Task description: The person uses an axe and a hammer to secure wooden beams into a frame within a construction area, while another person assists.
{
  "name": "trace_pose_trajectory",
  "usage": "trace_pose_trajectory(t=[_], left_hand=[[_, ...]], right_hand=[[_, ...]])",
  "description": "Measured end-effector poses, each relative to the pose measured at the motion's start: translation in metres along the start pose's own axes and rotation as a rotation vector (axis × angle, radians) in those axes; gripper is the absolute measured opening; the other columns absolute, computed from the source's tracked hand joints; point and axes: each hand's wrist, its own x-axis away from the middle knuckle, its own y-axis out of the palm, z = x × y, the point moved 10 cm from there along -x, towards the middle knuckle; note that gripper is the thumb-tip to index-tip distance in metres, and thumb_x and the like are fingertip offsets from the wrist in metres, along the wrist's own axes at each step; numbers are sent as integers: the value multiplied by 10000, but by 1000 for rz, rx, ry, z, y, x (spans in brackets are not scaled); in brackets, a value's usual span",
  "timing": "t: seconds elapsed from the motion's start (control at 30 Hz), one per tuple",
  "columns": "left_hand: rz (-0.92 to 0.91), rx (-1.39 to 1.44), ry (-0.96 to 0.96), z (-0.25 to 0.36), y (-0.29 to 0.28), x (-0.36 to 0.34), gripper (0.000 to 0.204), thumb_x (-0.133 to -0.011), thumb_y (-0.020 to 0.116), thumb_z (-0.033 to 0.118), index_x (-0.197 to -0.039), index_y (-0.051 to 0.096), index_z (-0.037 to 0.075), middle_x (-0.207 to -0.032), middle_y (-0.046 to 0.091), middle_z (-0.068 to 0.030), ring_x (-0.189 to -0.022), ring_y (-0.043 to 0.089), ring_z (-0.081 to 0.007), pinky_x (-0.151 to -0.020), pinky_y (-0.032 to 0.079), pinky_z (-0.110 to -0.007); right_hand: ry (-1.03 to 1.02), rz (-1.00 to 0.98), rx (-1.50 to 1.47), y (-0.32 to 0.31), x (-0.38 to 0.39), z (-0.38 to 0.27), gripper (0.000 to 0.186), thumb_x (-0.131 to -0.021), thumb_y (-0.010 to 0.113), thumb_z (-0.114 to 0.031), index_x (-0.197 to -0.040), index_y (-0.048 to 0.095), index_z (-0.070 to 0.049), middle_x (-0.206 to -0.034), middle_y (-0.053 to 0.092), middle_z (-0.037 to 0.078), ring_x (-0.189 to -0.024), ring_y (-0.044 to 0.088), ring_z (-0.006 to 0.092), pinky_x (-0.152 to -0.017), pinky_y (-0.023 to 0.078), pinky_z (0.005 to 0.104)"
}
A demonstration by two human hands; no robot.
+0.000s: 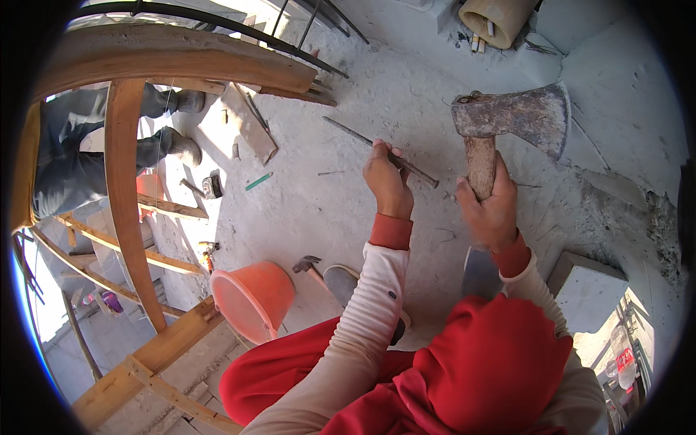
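My left hand (388, 177) is closed round a long, dark nail (348, 132), a thin metal spike with a wider head at its near right end. The nail slants across, its far end pointing up and left. In my right hand (493, 210) is a hatchet (518, 116), gripped by its short wooden handle just below the head. The worn, rusty blade faces right, a little apart from the nail's head. Both hands are above the grey concrete floor (312, 210).
An orange bucket (268, 297) stands at my left, with a hammer (308, 267) beside it and my shoe (341, 283) near. Farther left are a tape measure (212, 186), a green stick-like object (259, 181) and a wooden frame (127, 203). Another person's legs (87, 145) show behind it.
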Motion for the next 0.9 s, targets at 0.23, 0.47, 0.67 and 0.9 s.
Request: trace_pose_trajectory(t=[0.23,0.47,0.67,0.9], left_hand=[[409,-454,458,63,-139,-26,218,-1015,607,238,-1052,627,25,-877,619,-56,-790,587,-140,-724,505,-317],[539,-583,1253,275,-84,81,212,-996,633,137,-1137,646,-20,-1040,651,-82,-957,613,-166,-798,518,-327],[19,-729,2294,416,50,242,86,-943,663,-33,-1017,706,-25,-980,733,-99,-847,680,-142,-730,551,-257],[-55,-1390,2196,464,66,226,341,-830,729,123,-1120,594,5,-1008,663,-156,-940,660,-300,-834,513,-385]], right_hand=[[-17,-329,286,25,-2,10,322,-782,727,-110,-1020,556,23,-706,621,215,-636,663,363,-634,526,425],[-73,-572,407,75,31,34,383,-748,729,-137,-1061,592,37,-758,661,266,-723,665,475,-668,520,519],[-164,-821,120,123,36,-24,410,-759,720,-158,-1095,597,43,-763,667,254,-734,675,449,-683,525,508],[-79,-767,534,138,36,7,420,-819,689,-157,-1193,600,12,-779,665,232,-705,669,407,-664,508,457]])
